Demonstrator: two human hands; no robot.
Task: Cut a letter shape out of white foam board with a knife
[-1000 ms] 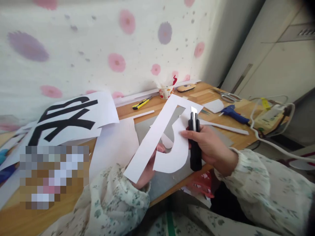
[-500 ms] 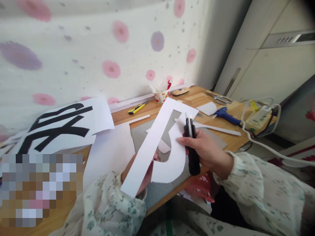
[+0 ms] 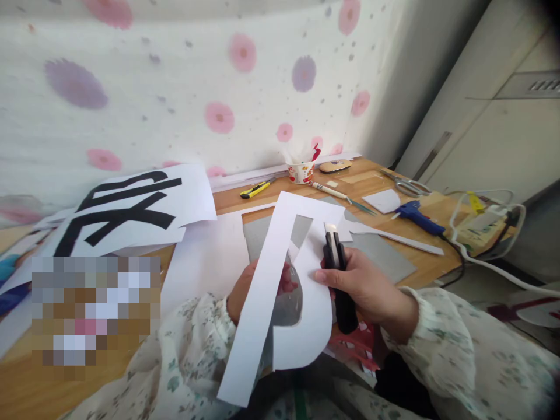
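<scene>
A white cut-out letter (image 3: pixel 256 309), stiff like foam board, is held up before me with its opening facing me. My left hand (image 3: pixel 242 289) is behind its long strip, gripping it. Some fingertips show through the opening, while the rest of the fingers are hidden. My right hand (image 3: pixel 363 286) is closed around a black utility knife (image 3: pixel 343 297) with its blade out, pointing away from me. The right thumb lies at the letter's right edge. Below is a grey cutting mat (image 3: pixel 385 256), partly covered by white board (image 3: pixel 210 251).
Printed sheets (image 3: pixel 131 204) with black characters lie left. Behind are a yellow utility knife (image 3: pixel 258 189), a paper cup (image 3: pixel 301 173) and a pen-like tool (image 3: pixel 328 189). To the right lie scissors (image 3: pixel 411 185), a blue glue gun (image 3: pixel 420 219) and a cable (image 3: pixel 476 252).
The letter has been lowered towards me, and both hands came down with it. More of the left fingertips now shows through the opening. The view has shifted left.
</scene>
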